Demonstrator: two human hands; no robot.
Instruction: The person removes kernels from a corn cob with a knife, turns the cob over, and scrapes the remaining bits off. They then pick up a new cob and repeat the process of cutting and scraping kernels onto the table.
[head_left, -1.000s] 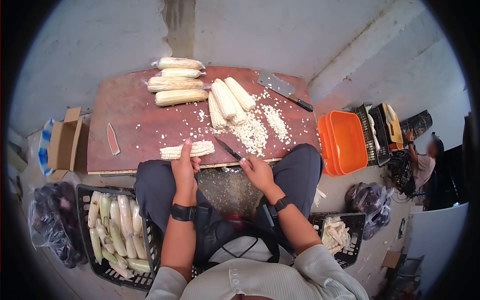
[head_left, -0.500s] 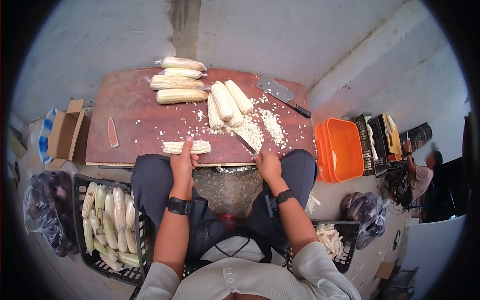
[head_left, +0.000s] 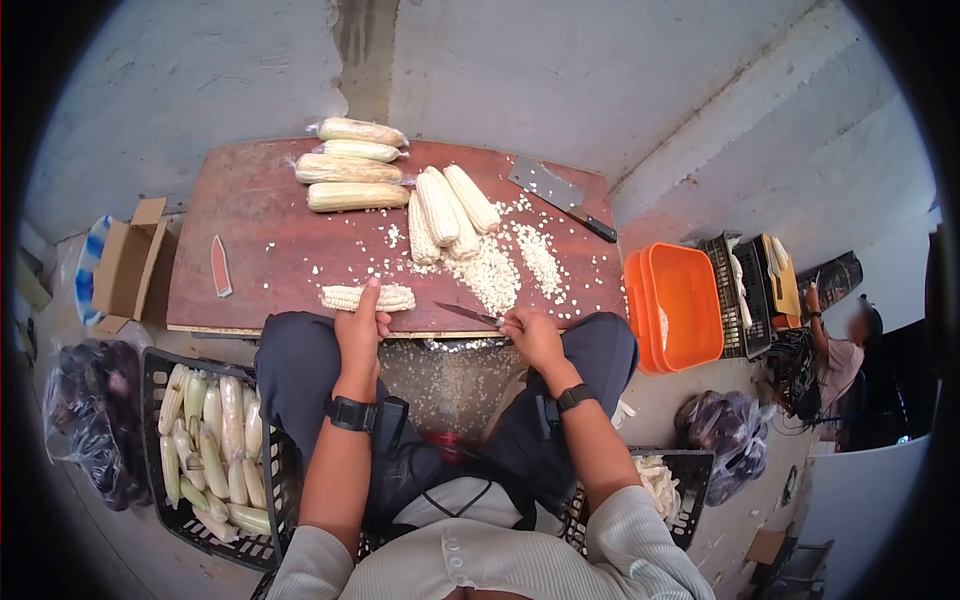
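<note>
At the front edge of the red table (head_left: 270, 210), my left hand (head_left: 360, 322) is closed on a pale corn cob (head_left: 395, 298) lying crosswise. My right hand (head_left: 533, 334) grips the handle of a small knife (head_left: 468, 313), whose blade points left toward the cob without touching it. Behind the knife, loose kernels (head_left: 487, 274) are heaped beside several bare cobs (head_left: 437, 208). Wrapped corn (head_left: 358, 196) is stacked at the back. A cleaver (head_left: 550, 186) lies at the back right, and a red, pointed flat object (head_left: 221, 266) at the left.
Orange tubs (head_left: 683, 305) stand right of the table. A black crate (head_left: 165, 385) of unhusked corn is at the lower left, near an open cardboard box (head_left: 130, 268). Another crate (head_left: 700, 475) with husks sits lower right, beside a filled plastic bag (head_left: 725, 435). Another person (head_left: 842, 355) is far right.
My right hand has turned the knife, so its blade now lies flatter and points more to the left, away from the kernel heap. The left hand still holds the cob; the view has shifted slightly.
</note>
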